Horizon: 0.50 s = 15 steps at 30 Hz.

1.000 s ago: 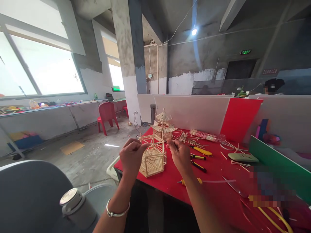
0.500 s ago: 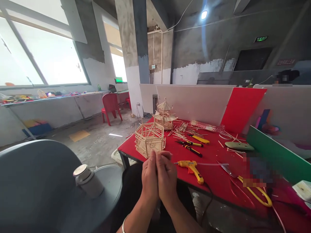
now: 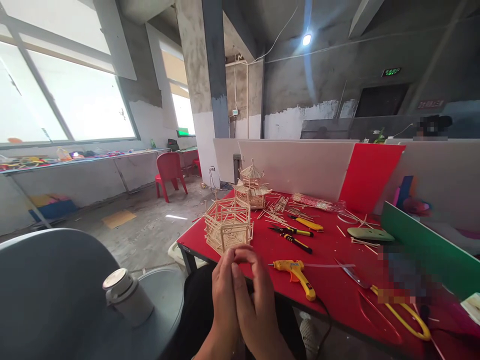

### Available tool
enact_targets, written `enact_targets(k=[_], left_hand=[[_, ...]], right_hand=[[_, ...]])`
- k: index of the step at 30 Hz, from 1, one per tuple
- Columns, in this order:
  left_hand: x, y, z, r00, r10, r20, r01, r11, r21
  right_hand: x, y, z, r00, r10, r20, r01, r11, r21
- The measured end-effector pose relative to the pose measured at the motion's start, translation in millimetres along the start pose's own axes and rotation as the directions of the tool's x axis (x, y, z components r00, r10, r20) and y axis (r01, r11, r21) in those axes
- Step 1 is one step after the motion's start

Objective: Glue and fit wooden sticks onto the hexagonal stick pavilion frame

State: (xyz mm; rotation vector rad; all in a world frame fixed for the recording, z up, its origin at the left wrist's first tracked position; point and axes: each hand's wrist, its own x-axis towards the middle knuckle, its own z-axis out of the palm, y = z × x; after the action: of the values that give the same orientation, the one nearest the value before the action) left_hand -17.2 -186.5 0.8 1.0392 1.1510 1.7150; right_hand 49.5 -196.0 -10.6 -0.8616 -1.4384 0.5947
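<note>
The hands, left [image 3: 224, 295] and right [image 3: 257, 300], touch near the stick frame [image 3: 228, 227].

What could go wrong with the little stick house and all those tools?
1. The stick house stands near the corner of the red table, just beyond the left hand and right hand. A bump might tip it off.
2. The glue gun lies close to the front edge, so a nudge could drop it.
3. The scissors lie loose with bare blades and could nick a reaching hand.

Head camera faces forward-down, close above hands [image 3: 240, 300], across red table [image 3: 330, 246].
</note>
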Motion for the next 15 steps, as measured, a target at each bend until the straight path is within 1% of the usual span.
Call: enact_targets(k=[1, 2, 3, 4, 5, 6, 7, 8, 9, 10, 11, 13, 15], left_hand=[[5, -6, -1.4, 0.998, 0.008, -0.067, -0.009, 1.000, -0.014], [11, -11, -2.7, 0.992, 0.019, -0.125, -0.024, 0.999, -0.036], [17, -15, -3.9, 0.987, 0.026, -0.160, -0.037, 0.997, -0.062], [22, -17, -4.9, 0.983, 0.030, -0.181, -0.047, 0.995, -0.089], [27, -19, -5.6, 0.979, 0.037, -0.202, -0.060, 0.992, -0.108], [32, -20, -5.9, 0.975, 0.049, -0.218, -0.075, 0.990, -0.116], [36, -22, -5.7, 0.971, 0.057, -0.232, -0.086, 0.990, -0.116], [39, -23, -5.0, 0.969, 0.060, -0.239, -0.089, 0.990, -0.113], [41, -25, -3.7, 0.970, 0.050, -0.238, -0.079, 0.990, -0.113], [42, -28, -2.0, 0.972, 0.033, -0.233, -0.061, 0.992, -0.115], [43, -31, -0.1, 0.975, 0.012, -0.223, -0.039, 0.992, -0.117], [42, -37, 3.5, 0.981, -0.016, -0.194, -0.007, 0.993, -0.117], [39, -41, 5.0, 0.986, -0.018, -0.167, 0.000, 0.994, -0.107]], right_hand=[[4, 8, -10, 0.997, -0.062, -0.056, 0.055, 0.990, -0.130], [8, 18, -24, 0.986, -0.123, -0.116, 0.089, 0.961, -0.263], [13, 29, -41, 0.975, -0.161, -0.152, 0.094, 0.923, -0.373], [18, 41, -60, 0.973, -0.151, -0.174, 0.061, 0.896, -0.439], [21, 55, -79, 0.973, -0.101, -0.205, -0.011, 0.874, -0.485], [22, 69, -98, 0.974, -0.011, -0.226, -0.113, 0.841, -0.530], [21, 83, -114, 0.966, 0.120, -0.228, -0.233, 0.781, -0.580], [18, 98, -127, 0.950, 0.236, -0.207, -0.314, 0.707, -0.633], [14, 112, -136, 0.925, 0.331, -0.185, -0.363, 0.629, -0.687], [9, 126, -142, 0.897, 0.406, -0.176, -0.396, 0.559, -0.729], [4, 139, -145, 0.871, 0.464, -0.159, -0.410, 0.511, -0.756], [-4, 161, -144, 0.824, 0.546, -0.148, -0.435, 0.445, -0.783], [-6, 177, -141, 0.781, 0.603, -0.162, -0.473, 0.403, -0.783]])
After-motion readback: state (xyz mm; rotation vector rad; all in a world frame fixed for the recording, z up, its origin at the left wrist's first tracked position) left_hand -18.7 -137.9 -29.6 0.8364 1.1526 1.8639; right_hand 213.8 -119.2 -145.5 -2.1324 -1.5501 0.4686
